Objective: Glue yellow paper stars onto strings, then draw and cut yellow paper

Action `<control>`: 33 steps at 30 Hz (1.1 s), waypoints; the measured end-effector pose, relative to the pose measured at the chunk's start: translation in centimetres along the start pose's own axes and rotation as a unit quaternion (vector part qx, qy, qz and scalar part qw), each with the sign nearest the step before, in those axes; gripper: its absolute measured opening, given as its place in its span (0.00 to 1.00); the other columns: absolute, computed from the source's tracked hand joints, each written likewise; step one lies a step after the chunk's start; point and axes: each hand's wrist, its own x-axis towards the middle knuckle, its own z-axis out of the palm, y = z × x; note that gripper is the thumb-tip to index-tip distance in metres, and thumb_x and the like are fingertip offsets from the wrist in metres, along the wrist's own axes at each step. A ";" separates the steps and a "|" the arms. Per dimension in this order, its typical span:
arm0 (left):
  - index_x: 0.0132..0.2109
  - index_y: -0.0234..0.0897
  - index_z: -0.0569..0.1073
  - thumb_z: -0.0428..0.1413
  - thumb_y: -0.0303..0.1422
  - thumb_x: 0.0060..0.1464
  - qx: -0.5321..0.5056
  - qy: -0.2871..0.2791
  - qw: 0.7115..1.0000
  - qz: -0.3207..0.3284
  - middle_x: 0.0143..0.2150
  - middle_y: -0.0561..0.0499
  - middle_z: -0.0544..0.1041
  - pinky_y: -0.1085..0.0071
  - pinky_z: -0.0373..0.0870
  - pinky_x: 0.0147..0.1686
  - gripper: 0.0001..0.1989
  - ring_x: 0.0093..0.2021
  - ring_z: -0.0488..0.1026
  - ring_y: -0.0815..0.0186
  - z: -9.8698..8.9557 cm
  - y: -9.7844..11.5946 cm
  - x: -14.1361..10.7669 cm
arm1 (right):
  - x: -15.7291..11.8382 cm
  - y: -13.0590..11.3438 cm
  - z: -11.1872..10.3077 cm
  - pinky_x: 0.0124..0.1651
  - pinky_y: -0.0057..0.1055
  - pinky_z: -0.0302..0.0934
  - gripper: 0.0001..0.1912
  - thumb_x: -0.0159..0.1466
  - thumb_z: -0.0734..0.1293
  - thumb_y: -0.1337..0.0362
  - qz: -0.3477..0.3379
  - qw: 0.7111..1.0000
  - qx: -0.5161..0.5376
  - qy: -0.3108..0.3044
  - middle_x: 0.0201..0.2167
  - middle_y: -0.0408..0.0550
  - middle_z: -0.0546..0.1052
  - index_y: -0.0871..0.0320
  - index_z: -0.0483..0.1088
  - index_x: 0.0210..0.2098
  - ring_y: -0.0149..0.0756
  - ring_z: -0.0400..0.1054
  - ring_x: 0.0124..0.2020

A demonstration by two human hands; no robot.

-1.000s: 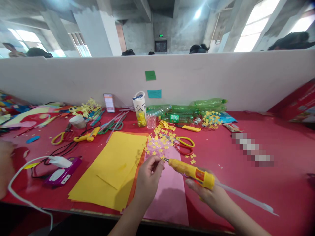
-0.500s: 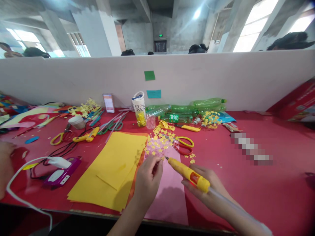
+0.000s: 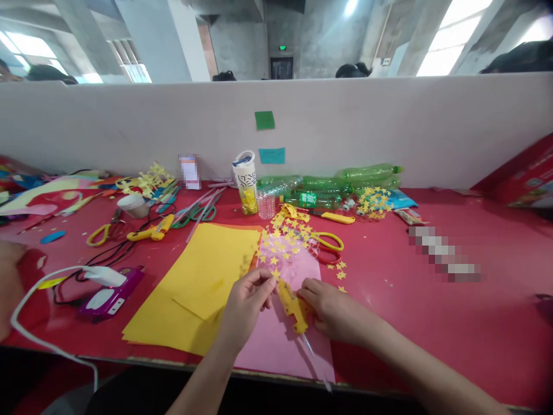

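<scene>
My left hand (image 3: 249,300) is pinched over the pink sheet (image 3: 276,351), with a small yellow star (image 3: 275,275) at its fingertips. The yellow glue gun (image 3: 294,305), a clear glue stick sticking out of its back, lies over the pink sheet. My right hand (image 3: 324,305) is at its right side, fingers curled against it; how firmly they hold it is hard to tell. Just beyond both hands is a clear plastic piece covered with yellow stars (image 3: 287,239). Yellow sheets (image 3: 190,282) lie to the left.
Scissors (image 3: 330,248) and loose stars (image 3: 341,275) lie right of the pink sheet. Green bottles (image 3: 319,199) and a cup (image 3: 245,184) stand or lie near the white partition (image 3: 173,121). A purple power strip (image 3: 114,294) with cables is at left, beside another person's arm (image 3: 9,288).
The glue gun has turned from pointing left to pointing away from me, down over the pink sheet. My right hand has shifted left and no longer wraps its underside. The view has tilted slightly.
</scene>
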 end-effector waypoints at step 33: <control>0.45 0.38 0.71 0.54 0.35 0.55 0.020 0.036 0.999 0.033 0.31 0.52 0.73 0.73 0.67 0.30 0.11 0.30 0.71 0.68 1.0 -3.7 1.6 | 3.6 -2.6 -1.6 0.21 0.23 0.49 0.05 0.61 0.64 0.64 0.179 0.921 0.282 0.201 0.17 0.36 0.63 0.58 0.69 0.30 0.26 0.56 0.18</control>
